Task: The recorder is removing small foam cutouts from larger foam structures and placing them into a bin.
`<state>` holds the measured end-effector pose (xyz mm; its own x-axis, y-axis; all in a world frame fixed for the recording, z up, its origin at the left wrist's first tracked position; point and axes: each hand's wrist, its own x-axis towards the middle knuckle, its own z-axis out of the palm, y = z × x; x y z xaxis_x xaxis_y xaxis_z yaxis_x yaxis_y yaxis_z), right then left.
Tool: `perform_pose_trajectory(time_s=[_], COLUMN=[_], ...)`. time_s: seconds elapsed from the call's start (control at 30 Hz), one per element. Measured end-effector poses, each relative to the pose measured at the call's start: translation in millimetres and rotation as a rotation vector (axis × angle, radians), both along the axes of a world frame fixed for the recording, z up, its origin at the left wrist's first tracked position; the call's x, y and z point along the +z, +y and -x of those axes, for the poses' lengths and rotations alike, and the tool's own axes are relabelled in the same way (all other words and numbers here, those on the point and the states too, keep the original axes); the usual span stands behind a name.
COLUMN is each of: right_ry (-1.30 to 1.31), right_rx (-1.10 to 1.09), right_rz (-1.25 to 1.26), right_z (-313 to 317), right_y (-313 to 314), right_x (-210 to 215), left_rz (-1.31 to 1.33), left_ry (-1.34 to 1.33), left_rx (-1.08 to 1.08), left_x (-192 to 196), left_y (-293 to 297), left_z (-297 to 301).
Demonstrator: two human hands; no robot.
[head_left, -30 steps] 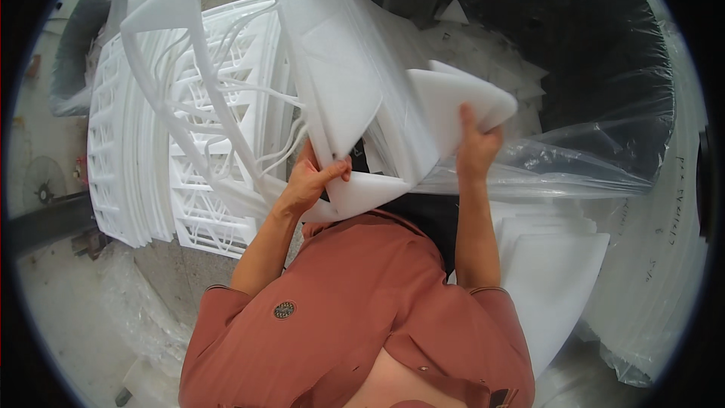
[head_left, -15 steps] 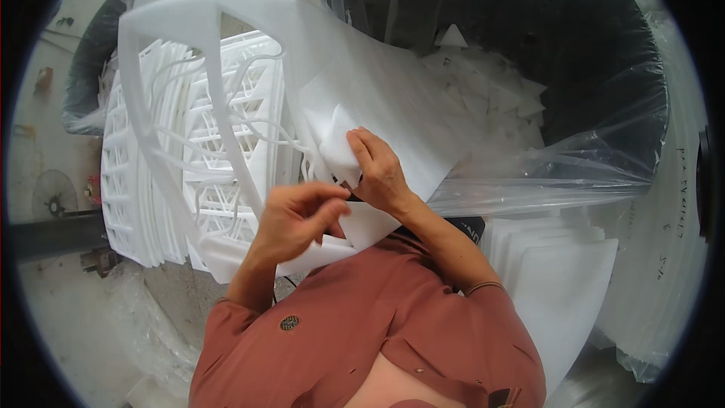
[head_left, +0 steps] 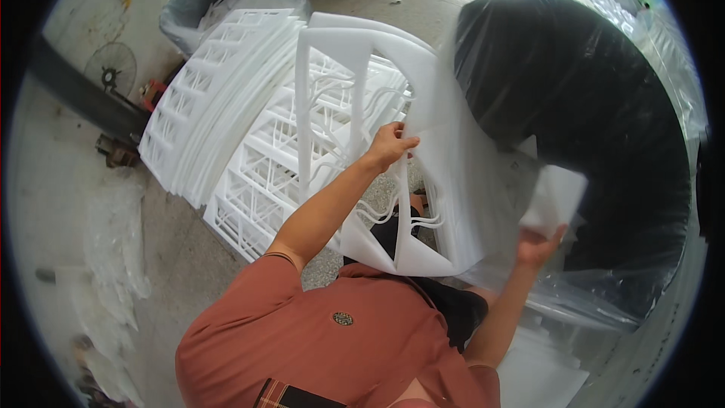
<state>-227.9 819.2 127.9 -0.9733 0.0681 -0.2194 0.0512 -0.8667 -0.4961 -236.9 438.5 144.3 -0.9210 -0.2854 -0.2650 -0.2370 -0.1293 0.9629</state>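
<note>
In front of me stands a white foam sheet (head_left: 424, 257) with large cut-out openings, thin struts and wavy strips. My left hand (head_left: 391, 145) is closed round one of its narrow struts, with the fingers curled over the edge. Off to the right, my right hand (head_left: 539, 246) grips a loose white foam piece (head_left: 556, 195) from below. This piece is held up at the near side of a big dark bin (head_left: 627, 113) lined with clear plastic. A pale pointed scrap (head_left: 527, 146) shows at the bin's left side.
Stacked cut-out foam sheets (head_left: 226, 106) fill the left side. Behind them is a second plastic-lined bin (head_left: 204, 0). A fan (head_left: 110, 74) stands at the far left, near clear plastic film (head_left: 113, 234). Plain white sheets (head_left: 540, 366) lie at my lower right.
My hands were together at the sheet and are now apart. The right hand has carried a foam piece right to the bin; the left has taken hold of a strut. The view has swung.
</note>
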Motion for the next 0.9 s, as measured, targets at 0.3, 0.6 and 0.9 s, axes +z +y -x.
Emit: perform_pose_trajectory(time_s=[0.3, 0.6, 0.9], right_ry=[0.547, 0.493, -0.167], right_rx=[0.227, 0.187, -0.171], right_rz=[-1.115, -1.326, -0.261], right_z=[-11, 7, 50], right_y=[-120, -143, -47], right_x=[34, 39, 27], left_rz=[-0.658, -0.292, -0.367], left_ry=[0.152, 0.218, 0.224], left_rx=[-0.370, -0.417, -0.242], left_x=[48, 74, 48], left_y=[53, 63, 26], left_z=[-12, -31, -29])
